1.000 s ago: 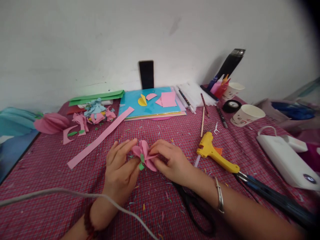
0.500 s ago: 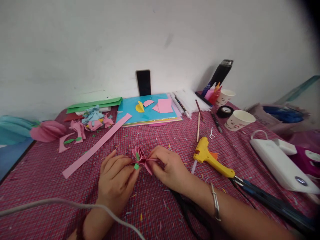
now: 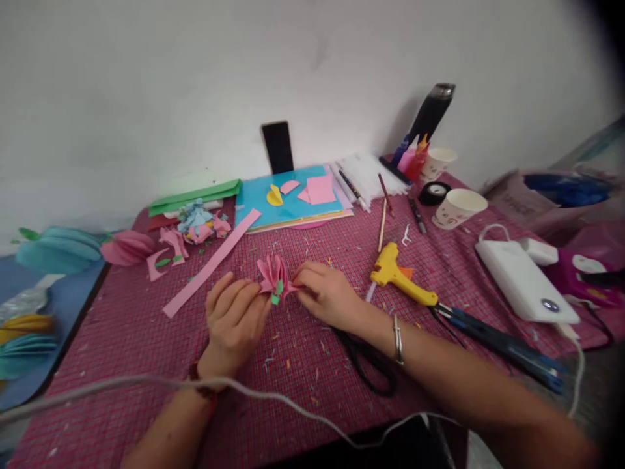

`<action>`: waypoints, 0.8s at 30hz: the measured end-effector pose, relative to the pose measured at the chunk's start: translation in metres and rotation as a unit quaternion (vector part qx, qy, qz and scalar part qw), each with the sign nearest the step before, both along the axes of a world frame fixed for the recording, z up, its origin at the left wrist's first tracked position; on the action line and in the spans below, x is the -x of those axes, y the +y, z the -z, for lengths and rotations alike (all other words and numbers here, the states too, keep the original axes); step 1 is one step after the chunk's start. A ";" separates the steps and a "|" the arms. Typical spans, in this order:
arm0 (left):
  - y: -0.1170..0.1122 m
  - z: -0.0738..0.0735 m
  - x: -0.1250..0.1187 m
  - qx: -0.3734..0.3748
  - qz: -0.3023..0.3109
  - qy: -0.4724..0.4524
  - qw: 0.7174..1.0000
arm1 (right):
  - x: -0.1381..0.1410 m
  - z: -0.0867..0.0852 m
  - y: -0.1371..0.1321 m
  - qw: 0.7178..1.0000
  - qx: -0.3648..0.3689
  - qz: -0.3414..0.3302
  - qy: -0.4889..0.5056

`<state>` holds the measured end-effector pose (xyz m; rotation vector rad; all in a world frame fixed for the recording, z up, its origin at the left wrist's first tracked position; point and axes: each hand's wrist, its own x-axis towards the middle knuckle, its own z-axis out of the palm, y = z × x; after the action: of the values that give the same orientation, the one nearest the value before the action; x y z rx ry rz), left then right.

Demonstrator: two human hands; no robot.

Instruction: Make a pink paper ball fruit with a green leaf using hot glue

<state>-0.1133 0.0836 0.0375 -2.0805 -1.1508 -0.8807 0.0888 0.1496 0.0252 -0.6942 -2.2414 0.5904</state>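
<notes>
Between my hands is a small pink folded-paper flower (image 3: 274, 270) with fanned layers and a bit of green paper on its near side. My left hand (image 3: 235, 320) pinches its left edge, and my right hand (image 3: 326, 296) pinches the right edge. Both hands are closed on the paper, held over the checked tablecloth. To the right of my right hand lies a yellow glue gun (image 3: 403, 277) with a glue stick showing. A long pink paper strip (image 3: 212, 264) lies beyond my left hand.
Blue sheets (image 3: 254, 202) with paper cutouts lie at the back, before a leaning phone (image 3: 278, 147). Paper scraps (image 3: 195, 225) and a pink paper ball (image 3: 127, 249) sit left. Paper cups (image 3: 459, 210), black tape (image 3: 434, 193) and a white power bank (image 3: 525, 280) stand right. A white cable (image 3: 273, 395) crosses the front.
The flower has turned in my fingers, so its fanned layers now point upward and its green bit faces me. The camera view has shifted, showing more at the left and front.
</notes>
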 end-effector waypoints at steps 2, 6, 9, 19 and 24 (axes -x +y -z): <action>0.000 0.001 -0.001 0.036 -0.007 -0.003 0.999 | 0.001 0.001 0.000 1.000 0.002 0.004 -0.007; 0.001 0.005 -0.006 0.090 -0.024 -0.023 0.995 | 0.001 0.005 0.002 1.000 0.006 0.012 -0.018; 0.004 0.010 -0.008 0.121 -0.031 -0.030 0.992 | 0.000 0.008 0.007 0.999 0.016 0.029 -0.023; 0.009 0.020 -0.011 0.234 -0.014 -0.175 0.956 | -0.002 0.012 0.015 0.994 0.087 0.054 -0.026; 0.017 0.029 -0.011 0.247 -0.002 -0.306 0.919 | 0.000 0.019 0.017 0.990 0.132 0.047 0.004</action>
<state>-0.1022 0.1006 0.0081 -2.2462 -1.8612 -1.4198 0.0888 0.1668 0.0065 -0.9213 -2.1310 0.8514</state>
